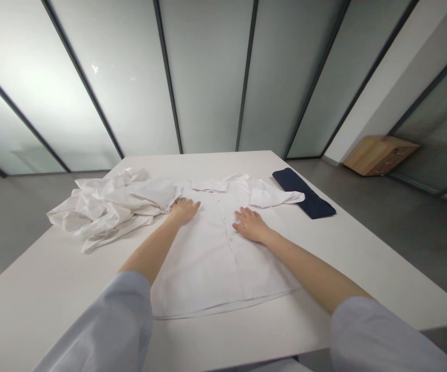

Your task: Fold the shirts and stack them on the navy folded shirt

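A white button-up shirt (215,268) lies spread front side up on the table, its hem towards me and its collar (210,185) at the far end. My left hand (184,210) rests on the shirt's left side near the shoulder, fingers partly curled over the cloth; whether it pinches any fabric is hard to see. Flat on the shirt's right chest, beside the button placket, lies my right hand (251,225) with fingers spread. The right short sleeve (275,197) stretches out sideways, its end over a folded dark navy cloth (304,194).
A crumpled heap of white cloth (110,206) sits on the left of the white table (363,268), touching the shirt's left side. Frosted glass panels (207,77) stand beyond the table. A wooden cabinet (378,155) is on the floor at the far right.
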`<state>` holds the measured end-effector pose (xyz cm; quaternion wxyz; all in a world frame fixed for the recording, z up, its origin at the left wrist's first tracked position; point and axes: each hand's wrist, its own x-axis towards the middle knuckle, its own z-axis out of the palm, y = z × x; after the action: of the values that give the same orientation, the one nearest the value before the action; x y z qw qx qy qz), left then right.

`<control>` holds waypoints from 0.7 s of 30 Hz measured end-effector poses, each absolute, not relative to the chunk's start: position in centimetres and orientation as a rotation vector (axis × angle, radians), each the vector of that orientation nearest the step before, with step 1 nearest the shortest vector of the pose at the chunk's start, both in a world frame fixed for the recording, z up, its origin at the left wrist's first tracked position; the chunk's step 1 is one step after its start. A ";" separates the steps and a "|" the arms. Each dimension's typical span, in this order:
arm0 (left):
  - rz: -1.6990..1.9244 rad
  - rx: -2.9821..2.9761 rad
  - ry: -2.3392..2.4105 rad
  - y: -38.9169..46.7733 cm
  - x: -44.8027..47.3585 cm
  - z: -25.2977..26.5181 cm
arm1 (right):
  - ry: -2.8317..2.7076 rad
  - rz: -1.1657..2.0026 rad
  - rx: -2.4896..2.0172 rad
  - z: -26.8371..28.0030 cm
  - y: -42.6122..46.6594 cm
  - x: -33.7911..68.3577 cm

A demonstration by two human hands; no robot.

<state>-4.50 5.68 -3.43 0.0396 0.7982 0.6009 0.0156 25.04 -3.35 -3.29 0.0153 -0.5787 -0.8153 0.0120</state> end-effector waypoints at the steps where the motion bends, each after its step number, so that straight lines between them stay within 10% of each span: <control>1: 0.071 2.379 1.909 5.6 -4.2 -3.4 | -2.554 0.033 -1.779 -3.2 -3.7 24.9; 21: 0.226 2.679 1.740 2.8 -6.0 -1.6 | -2.487 0.119 -1.906 -4.1 -4.1 25.5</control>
<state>-5.96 2.76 -1.57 -0.0304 0.8361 0.5431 0.0706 25.54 -4.10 -4.09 0.0032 -0.6079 -0.7931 0.0380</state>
